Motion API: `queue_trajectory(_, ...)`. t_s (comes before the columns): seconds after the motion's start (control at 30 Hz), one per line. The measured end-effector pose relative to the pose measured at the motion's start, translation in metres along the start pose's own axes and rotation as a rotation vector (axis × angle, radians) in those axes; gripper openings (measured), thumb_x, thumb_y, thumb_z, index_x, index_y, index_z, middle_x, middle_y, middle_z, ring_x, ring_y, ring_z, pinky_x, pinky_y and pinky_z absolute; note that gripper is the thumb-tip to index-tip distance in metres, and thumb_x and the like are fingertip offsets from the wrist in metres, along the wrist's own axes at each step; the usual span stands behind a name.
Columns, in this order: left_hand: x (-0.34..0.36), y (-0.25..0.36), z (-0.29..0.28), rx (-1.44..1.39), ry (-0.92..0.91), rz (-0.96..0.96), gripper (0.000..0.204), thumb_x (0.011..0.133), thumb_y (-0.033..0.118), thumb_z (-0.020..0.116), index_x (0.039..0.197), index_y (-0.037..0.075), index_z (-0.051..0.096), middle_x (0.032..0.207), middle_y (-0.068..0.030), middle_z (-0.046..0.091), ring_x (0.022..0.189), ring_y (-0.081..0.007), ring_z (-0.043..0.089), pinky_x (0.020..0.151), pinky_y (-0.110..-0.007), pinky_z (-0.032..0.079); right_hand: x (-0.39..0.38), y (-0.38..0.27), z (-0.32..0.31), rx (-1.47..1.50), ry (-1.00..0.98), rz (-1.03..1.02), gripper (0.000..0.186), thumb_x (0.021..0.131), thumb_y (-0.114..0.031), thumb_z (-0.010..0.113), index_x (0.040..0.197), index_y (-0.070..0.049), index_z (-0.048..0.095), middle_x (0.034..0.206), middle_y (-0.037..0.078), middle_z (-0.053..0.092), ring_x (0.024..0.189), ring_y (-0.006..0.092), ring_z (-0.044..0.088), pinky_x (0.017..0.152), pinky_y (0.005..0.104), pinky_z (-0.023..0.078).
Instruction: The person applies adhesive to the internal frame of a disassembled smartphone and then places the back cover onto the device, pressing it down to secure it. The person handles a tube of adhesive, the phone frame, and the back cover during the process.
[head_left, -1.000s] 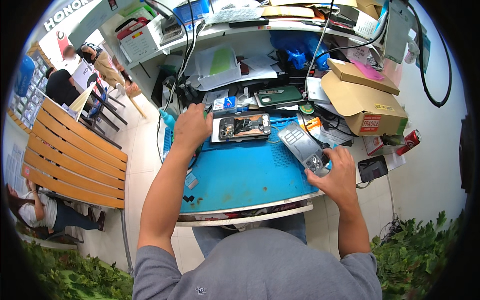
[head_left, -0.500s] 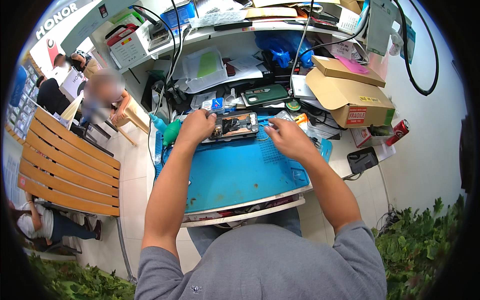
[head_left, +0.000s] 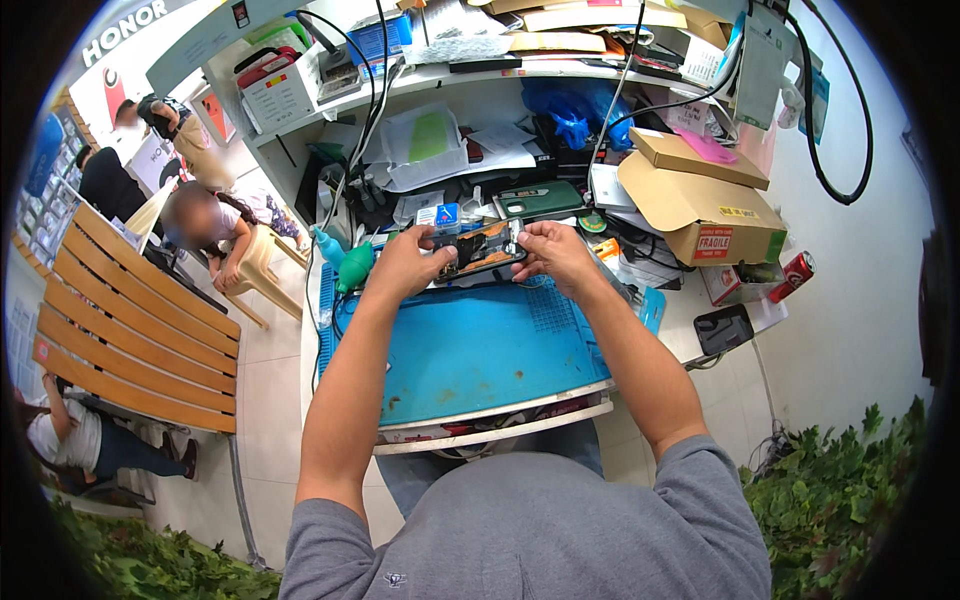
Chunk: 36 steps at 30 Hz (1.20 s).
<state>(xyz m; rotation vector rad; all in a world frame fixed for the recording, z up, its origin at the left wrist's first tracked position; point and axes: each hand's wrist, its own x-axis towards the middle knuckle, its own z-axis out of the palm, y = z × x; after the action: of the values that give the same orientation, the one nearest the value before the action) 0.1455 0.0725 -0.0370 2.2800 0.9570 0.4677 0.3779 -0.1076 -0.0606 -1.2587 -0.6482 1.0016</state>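
Note:
An opened smartphone [head_left: 484,251], its inside bared with black and copper-coloured parts, is held between my two hands above the far edge of a blue work mat [head_left: 460,350]. My left hand [head_left: 408,264] grips the phone's left end, thumb along the near edge. At the other end, my right hand [head_left: 556,256] has its thumb and fingers closed on the corner. The phone is tilted, its right end farther away. Left of my left hand lies a green rubber air blower [head_left: 355,267]. Just behind the phone stands a small blue-and-white box [head_left: 446,215].
A dark green phone case or back [head_left: 540,199] lies behind the phone among cables and papers. Cardboard boxes [head_left: 700,205], a red can [head_left: 793,276] and a black tray-like item [head_left: 723,330] are at right. A loaded shelf [head_left: 420,78] overhangs the back. People sit at far left.
My right hand has moved left onto the phone's right end. The phone has become tilted, and my left thumb now lies over its near edge. The view has shifted slightly.

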Motion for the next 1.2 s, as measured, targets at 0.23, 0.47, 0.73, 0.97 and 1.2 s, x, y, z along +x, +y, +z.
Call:
queue_trajectory(0.23, -0.033, 0.027, -0.023, 0.043, 0.077, 0.389, 0.104, 0.068, 0.039, 0.109, 0.155, 0.000, 0.066, 0.148, -0.0165, 0.071, 0.136, -0.0342, 0.070, 0.118, -0.045, 0.056, -0.036, -0.021, -0.005, 0.056, -0.089, -0.105, 0.038, 0.115, -0.016, 0.070, 0.139, 0.011, 0.059, 0.110, 0.019, 0.076, 0.084, 0.0264, 0.082, 0.074, 0.0401, 0.074)
queue_trajectory(0.47, -0.111, 0.042, -0.030, 0.185, -0.073, 0.443, 0.087, 0.065, 0.043, 0.106, 0.136, 0.003, 0.077, 0.133, -0.0145, 0.075, 0.122, -0.0346, 0.075, 0.108, -0.043, 0.060, -0.121, 0.004, -0.018, 0.094, -0.135, 0.107, 0.041, 0.114, -0.017, 0.074, 0.139, 0.012, 0.062, 0.102, 0.014, 0.076, 0.078, 0.0220, 0.080, 0.067, 0.0373, 0.072)
queue_trajectory(0.73, -0.143, 0.011, -0.011, 0.133, -0.181, 0.449, 0.078, 0.061, 0.039, 0.103, 0.125, 0.001, 0.079, 0.122, -0.0141, 0.075, 0.110, -0.0334, 0.076, 0.099, -0.042, 0.062, -0.161, 0.007, 0.008, -0.562, -0.125, 0.138, 0.044, 0.117, -0.021, 0.064, 0.148, 0.009, 0.067, 0.086, 0.013, 0.075, 0.071, 0.0180, 0.073, 0.060, 0.0361, 0.059)
queue_trajectory(0.97, -0.139, 0.008, -0.006, 0.191, -0.177, 0.366, 0.076, 0.065, 0.042, 0.102, 0.128, 0.004, 0.080, 0.128, -0.0098, 0.075, 0.120, -0.0315, 0.075, 0.106, -0.044, 0.061, -0.156, 0.006, 0.019, -0.888, -0.050, -0.058, 0.034, 0.114, -0.019, 0.065, 0.135, 0.006, 0.075, 0.102, 0.030, 0.081, 0.090, 0.0449, 0.079, 0.085, 0.0490, 0.061)
queue_trajectory(1.2, -0.152, -0.007, -0.005, 0.254, 0.036, 0.536, 0.078, 0.069, 0.051, 0.105, 0.127, 0.004, 0.081, 0.127, -0.0133, 0.077, 0.113, -0.0324, 0.076, 0.095, -0.045, 0.063, -0.224, -0.005, 0.020, -1.141, -0.394, -0.381, 0.032, 0.105, -0.009, 0.075, 0.135, 0.002, 0.073, 0.107, 0.020, 0.078, 0.097, 0.0356, 0.076, 0.087, 0.0466, 0.061)
